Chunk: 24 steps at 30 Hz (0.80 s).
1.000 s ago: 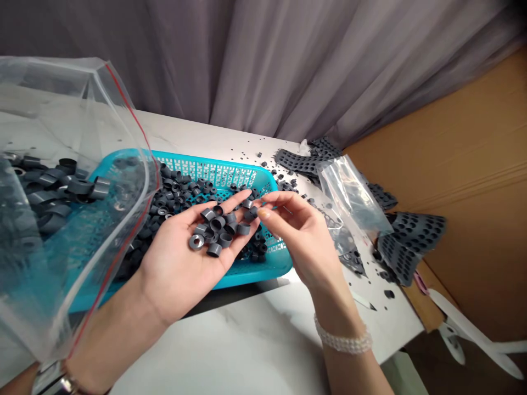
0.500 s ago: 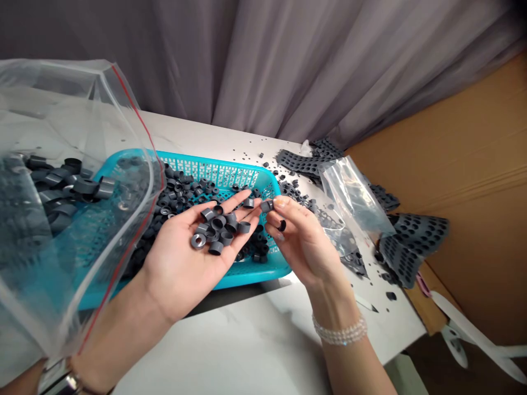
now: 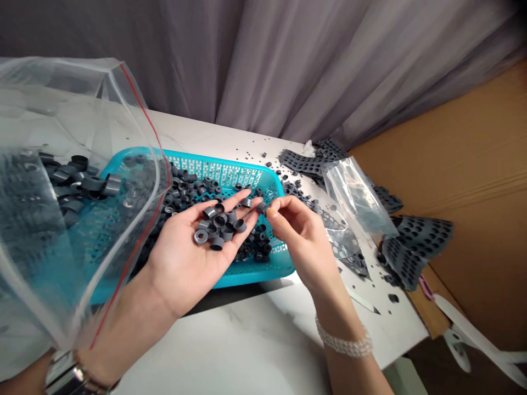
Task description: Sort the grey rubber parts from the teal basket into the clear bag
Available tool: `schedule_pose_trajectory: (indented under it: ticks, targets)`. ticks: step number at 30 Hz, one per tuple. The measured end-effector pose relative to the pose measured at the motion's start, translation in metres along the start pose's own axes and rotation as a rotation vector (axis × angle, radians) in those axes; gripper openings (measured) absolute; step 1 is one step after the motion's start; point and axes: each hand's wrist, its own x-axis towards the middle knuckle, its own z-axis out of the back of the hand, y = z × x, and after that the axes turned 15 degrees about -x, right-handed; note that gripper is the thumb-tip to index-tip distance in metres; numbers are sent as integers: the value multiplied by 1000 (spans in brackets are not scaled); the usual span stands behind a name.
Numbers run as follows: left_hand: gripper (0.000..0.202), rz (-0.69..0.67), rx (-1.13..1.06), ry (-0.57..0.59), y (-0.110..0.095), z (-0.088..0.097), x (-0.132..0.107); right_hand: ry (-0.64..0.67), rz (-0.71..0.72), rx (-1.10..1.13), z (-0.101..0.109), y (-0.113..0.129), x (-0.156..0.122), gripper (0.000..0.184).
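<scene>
My left hand point(image 3: 177, 266) lies palm up over the blue basket point(image 3: 242, 279), its fingers stretched to the right. A small heap of dark grey plastic caps point(image 3: 220, 220), short and ring-like, rests on its palm and fingers. At the left fingertips, my right hand point(image 3: 307, 247) pinches a single grey cap point(image 3: 261, 208) between thumb and fingers. Many similar small dark pieces point(image 3: 191, 189) lie in the basket beneath. A clear zip bag point(image 3: 140, 214) with a red line stands at the left, in front of the basket and part of my left forearm; more caps point(image 3: 93, 184) show through it.
Perforated dark grey sheets point(image 3: 418, 244) lie at the right, beside a clear plastic bag point(image 3: 358, 192). Loose bits point(image 3: 393, 298) and a white pen-like tool point(image 3: 362, 299) are scattered on the white table point(image 3: 247, 345). A cardboard panel point(image 3: 461, 164) and grey curtain point(image 3: 288, 66) stand behind.
My right hand has turned and shifted slightly left, its fingers now closer together around the cap. The whole view has drifted a little; the heap stays on my left palm.
</scene>
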Motion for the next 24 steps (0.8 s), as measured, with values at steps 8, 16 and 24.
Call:
schedule_pose_trajectory:
  ticks: [8,16,24]
  targets:
    - [48,23,14,60,-2,4,0,61,-139,437,-4,-3,5,12]
    - [48,6,20,91,1,4,1,35,-142,377,-16,0,-2,22]
    - [47,15,44,76,2,2,-4,-31,4,-7,-28,8,-8,41]
